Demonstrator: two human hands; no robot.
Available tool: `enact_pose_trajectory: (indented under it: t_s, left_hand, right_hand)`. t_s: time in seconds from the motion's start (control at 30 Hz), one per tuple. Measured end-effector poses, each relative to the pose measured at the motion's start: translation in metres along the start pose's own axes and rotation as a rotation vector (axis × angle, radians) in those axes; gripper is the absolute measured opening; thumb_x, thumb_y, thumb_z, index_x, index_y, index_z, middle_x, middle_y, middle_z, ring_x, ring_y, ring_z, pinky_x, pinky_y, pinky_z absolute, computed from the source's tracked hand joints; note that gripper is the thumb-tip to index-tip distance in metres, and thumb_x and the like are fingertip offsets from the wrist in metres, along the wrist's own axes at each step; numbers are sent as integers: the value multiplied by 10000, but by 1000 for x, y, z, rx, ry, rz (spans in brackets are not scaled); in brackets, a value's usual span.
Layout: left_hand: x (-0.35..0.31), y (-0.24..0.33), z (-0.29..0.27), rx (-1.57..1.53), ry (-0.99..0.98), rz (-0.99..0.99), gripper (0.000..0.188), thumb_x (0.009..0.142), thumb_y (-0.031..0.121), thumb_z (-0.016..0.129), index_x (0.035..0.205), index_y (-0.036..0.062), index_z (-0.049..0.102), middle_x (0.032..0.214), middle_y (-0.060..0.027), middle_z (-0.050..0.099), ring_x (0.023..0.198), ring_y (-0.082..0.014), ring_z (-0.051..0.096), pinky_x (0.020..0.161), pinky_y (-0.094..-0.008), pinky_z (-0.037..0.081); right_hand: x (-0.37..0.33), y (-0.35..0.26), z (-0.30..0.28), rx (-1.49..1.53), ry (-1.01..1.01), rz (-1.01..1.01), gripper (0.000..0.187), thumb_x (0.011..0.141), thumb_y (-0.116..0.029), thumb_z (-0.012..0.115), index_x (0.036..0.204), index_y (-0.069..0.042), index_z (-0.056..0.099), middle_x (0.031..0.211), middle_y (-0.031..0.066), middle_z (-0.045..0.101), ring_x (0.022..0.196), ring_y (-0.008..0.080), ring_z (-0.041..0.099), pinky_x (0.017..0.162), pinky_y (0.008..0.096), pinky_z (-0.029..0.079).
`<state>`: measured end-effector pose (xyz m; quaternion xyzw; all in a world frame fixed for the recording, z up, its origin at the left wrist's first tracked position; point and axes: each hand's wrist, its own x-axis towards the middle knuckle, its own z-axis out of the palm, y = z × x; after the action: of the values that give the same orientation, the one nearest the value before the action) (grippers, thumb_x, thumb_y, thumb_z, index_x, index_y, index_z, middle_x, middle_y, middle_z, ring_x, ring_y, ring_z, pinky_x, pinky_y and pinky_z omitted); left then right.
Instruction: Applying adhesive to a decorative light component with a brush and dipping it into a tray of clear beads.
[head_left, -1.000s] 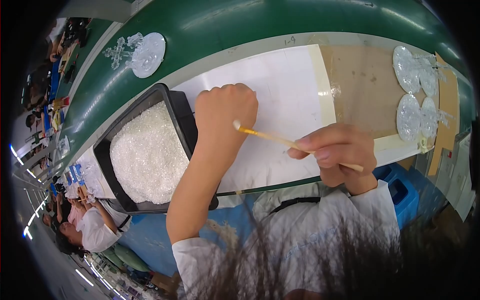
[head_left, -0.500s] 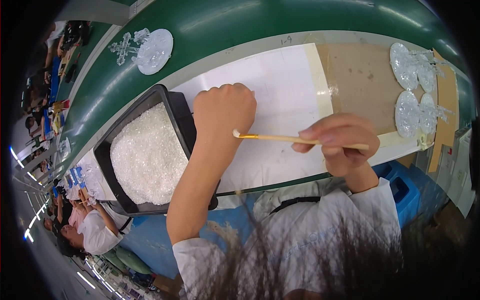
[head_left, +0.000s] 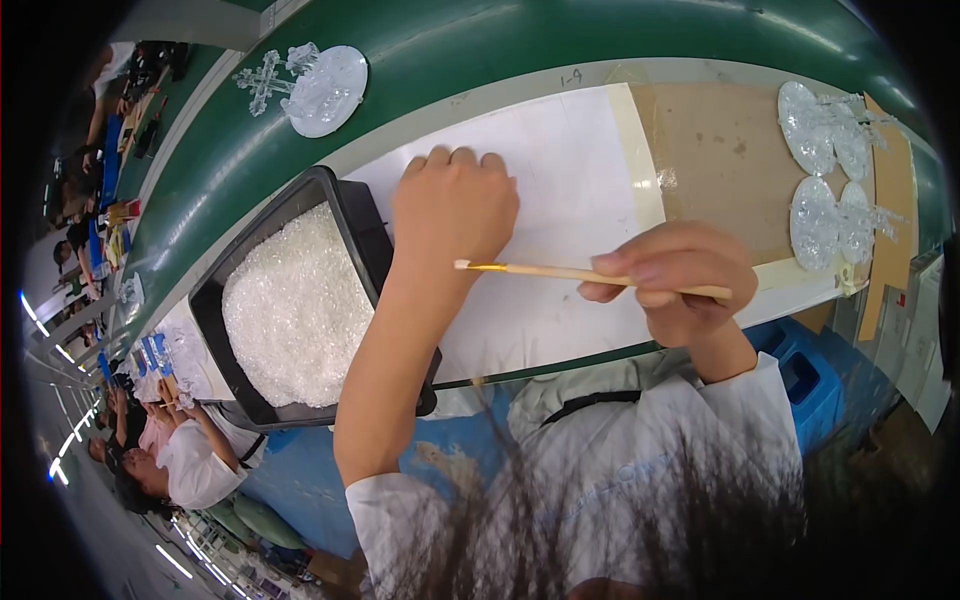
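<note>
left hand point(head_left: 455, 205): curled, knuckles up; impossible to tell if grasping
right hand point(head_left: 690, 275): pinching brush point(head_left: 560, 271), probably to keep bristles point(head_left: 461, 265) clear
brush: at right hand's nine o'clock
tray point(head_left: 362, 228): at left hand's eight o'clock, perhaps for reach

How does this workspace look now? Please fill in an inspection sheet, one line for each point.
Surface: white paper and brown board, beside a long green surface.
Things at hand: brush; black tray heaped with clear grains.
Clutter: clear ornaments at right; another ornament on the green surface.
Hands: right hand holds the brush by its handle; left hand has curled fingers, palm hidden.
Cables: nothing seen near the hands.
Surroundings: blue plastic stool at right; co-worker at left.
</note>
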<state>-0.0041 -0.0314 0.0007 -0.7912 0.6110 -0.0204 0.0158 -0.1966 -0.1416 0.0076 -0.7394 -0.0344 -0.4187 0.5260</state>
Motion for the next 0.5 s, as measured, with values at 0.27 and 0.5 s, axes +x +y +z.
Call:
enact_pose_trajectory:
  t_s: [0.27,0.5]
  left_hand:
    - [9,0,3,-220,286,237,123,743,90,664,848,36,630,1014,-122,638,965,-276,608,836,-394,513]
    - [6,-4,3,-314,131,191,148,737,48,656,881,45,626,962,-94,606,943,-271,604,800,-378,524]
  right_hand:
    - [0,-5,-6,-107,-16,-169,64,950,-27,608,996,14,595,950,235,703,713,298,745,574,349,615]
    - [-2,-15,-7,-170,-2,-67,288,744,17,770,1006,-25,658,1027,184,730,746,233,737,595,285,568]
